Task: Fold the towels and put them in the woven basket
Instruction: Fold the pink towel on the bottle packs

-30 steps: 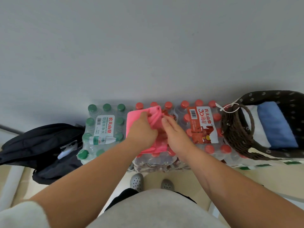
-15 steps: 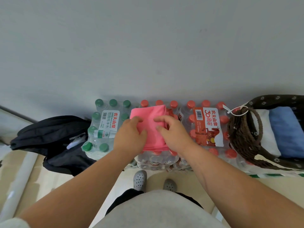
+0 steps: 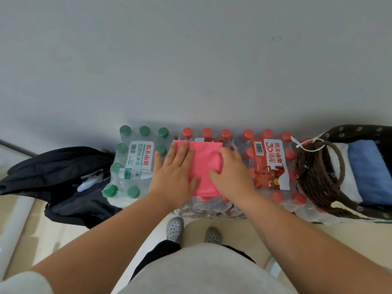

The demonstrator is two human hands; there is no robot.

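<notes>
Pink towel (image 3: 206, 164), folded, on water bottles (image 3: 203, 206): our left hand (image 3: 174, 172) and right hand (image 3: 231, 175) press flat, fingers straight; we best square edges before the basket (image 3: 311, 177).

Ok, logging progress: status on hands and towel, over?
Left hand, right hand flat on pink towel. Towel folded on bottle pack, not yet in woven basket. Nothing blocking the basket.

Presses a folded pink towel (image 3: 204, 166) flat on the middle pack of red-capped bottles (image 3: 203, 209): left grip (image 3: 174, 172) straight-fingered over its left edge, right grip (image 3: 232, 177) over its right edge. Flanked by a green-capped pack (image 3: 127, 166) left and another red-capped pack (image 3: 273, 166) right. Beyond that, the woven basket (image 3: 314, 183), holding a folded white towel (image 3: 339, 166) and blue towel (image 3: 369, 170).
</notes>
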